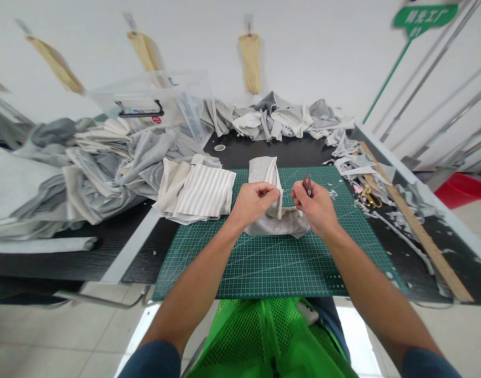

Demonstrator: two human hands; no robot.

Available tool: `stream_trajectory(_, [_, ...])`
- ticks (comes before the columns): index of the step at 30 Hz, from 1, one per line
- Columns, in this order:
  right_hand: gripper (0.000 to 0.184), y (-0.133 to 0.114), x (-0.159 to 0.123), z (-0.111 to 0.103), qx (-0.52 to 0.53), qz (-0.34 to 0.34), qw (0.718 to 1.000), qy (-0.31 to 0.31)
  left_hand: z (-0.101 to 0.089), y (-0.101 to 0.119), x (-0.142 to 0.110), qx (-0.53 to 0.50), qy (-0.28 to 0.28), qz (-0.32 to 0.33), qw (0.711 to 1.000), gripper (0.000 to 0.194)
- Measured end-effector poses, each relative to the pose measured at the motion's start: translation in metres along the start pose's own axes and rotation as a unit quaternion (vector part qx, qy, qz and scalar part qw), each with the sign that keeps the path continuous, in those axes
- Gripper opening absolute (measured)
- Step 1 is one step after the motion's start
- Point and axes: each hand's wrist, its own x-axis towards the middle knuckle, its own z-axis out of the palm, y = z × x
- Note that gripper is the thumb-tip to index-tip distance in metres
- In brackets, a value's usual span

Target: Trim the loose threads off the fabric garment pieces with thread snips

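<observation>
A small grey fabric piece (pixel 278 220) lies on the green cutting mat (pixel 264 262), with one end lifted. My left hand (pixel 251 203) is closed in a pinch on the raised fabric edge. Just to its right, my right hand (pixel 313 206) is closed around a small metal tool, thread snips (pixel 307 184), whose tips stick up above the fingers. A thin thread seems to run between the fabric and the right hand.
A striped cream fabric stack (pixel 203 193) lies left of the mat. Heaps of grey cloth (pixel 86 163) cover the left and back of the table, beside a clear plastic bin (pixel 154 102). Gold scissors (pixel 368 197), a wooden ruler (pixel 417 231) and scraps lie right. A green mesh bag (pixel 272 341) sits below.
</observation>
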Motion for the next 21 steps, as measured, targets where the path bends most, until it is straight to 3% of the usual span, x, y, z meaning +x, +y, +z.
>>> stream_trajectory(6, [0.048, -0.0085, -0.0036, 0.0007, 0.004, -0.015, 0.999, 0.043, 0.0017, -0.0041, -0.0019, 0.06, 0.037, 0.001, 0.998, 0.016])
stream_trajectory(11, [0.039, -0.0108, -0.0078, 0.0037, -0.051, -0.026, 0.998, -0.035, 0.0032, 0.0, -0.0039, 0.066, 0.032, -0.001, 0.997, 0.017])
stream_trajectory(15, [0.043, -0.0076, -0.0075, 0.0027, 0.031, 0.028, 0.994, -0.099, 0.0016, 0.0048, -0.0029, 0.04, 0.008, 0.015, 0.999, 0.012])
stream_trajectory(21, [0.034, -0.0042, -0.0028, -0.0045, 0.112, 0.048, 0.99, -0.074, -0.0028, 0.0048, 0.0003, 0.023, -0.005, 0.026, 0.999, 0.012])
